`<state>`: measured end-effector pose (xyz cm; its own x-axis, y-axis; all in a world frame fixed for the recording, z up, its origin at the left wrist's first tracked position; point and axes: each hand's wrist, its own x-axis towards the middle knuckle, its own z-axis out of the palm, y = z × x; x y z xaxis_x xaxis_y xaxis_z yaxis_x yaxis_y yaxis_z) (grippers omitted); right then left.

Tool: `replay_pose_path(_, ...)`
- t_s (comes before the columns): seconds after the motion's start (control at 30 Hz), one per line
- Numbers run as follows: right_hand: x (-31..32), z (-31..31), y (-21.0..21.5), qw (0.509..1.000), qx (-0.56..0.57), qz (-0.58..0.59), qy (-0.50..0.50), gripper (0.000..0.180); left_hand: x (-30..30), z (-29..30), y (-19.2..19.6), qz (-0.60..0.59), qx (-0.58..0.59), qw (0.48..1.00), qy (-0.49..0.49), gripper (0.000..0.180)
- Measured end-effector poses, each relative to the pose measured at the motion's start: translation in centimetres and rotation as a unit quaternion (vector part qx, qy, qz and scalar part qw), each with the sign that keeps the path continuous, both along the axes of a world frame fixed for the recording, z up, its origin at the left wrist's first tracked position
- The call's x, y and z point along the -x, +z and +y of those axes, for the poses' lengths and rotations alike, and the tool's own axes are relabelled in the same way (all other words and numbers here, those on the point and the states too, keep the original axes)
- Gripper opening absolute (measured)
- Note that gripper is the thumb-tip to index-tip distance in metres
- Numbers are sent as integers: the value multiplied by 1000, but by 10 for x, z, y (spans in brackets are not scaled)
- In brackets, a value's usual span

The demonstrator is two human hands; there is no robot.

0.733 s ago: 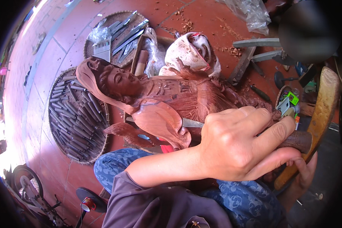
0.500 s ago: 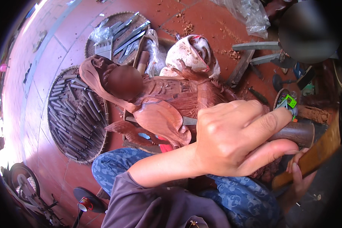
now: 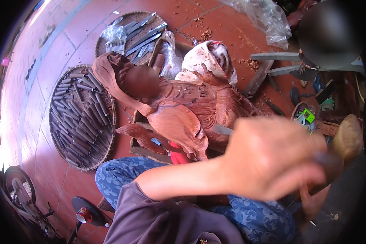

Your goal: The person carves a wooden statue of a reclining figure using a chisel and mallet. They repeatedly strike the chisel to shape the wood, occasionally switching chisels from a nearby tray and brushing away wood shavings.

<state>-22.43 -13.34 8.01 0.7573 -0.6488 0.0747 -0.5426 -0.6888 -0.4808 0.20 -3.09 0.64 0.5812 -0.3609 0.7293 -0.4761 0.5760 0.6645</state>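
A reddish carved wooden figure (image 3: 175, 120) lies across in front of me, its head to the left and its folds and robe cut in relief. My left hand (image 3: 272, 158) is closed round the handle of a chisel, over the figure's lower right part. The chisel's steel blade (image 3: 222, 129) points left toward the carving; the hand hides where blade meets handle. At the right edge my right hand (image 3: 312, 201), dim and partly hidden, grips a wooden mallet (image 3: 349, 138) next to the chisel's handle end. Motion blurs the left hand.
A round basket (image 3: 113, 138) of many chisels stands at left. Another basket (image 3: 96, 46) holds flat blades and a plastic bag. A white cloth bundle (image 3: 199, 59) lies beyond the figure. Wood chips (image 3: 206, 33) litter the tiles; a stool and red cup (image 3: 83, 214) sit lower left.
The mallet has swung up and inward to the chisel's handle end. My left hand has shifted slightly right with the chisel. The whole view has moved a little.
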Motion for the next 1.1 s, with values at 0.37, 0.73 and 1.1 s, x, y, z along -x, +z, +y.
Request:
replay_pose_path(0.37, 40, -7, -33, 931, -305, -110, -165, 59, 3, 16, -9, -113, -248, 954, -126, 34)
replay_pose_path(0.73, 35, -6, -25, 926, -329, -55, -175, 64, -11, 19, 0, -16, -270, 947, -170, 37)
replay_pose_path(1.1, 17, 4, -16, 921, -347, -48, -171, 45, -8, 16, -12, -30, -280, 952, -121, 32)
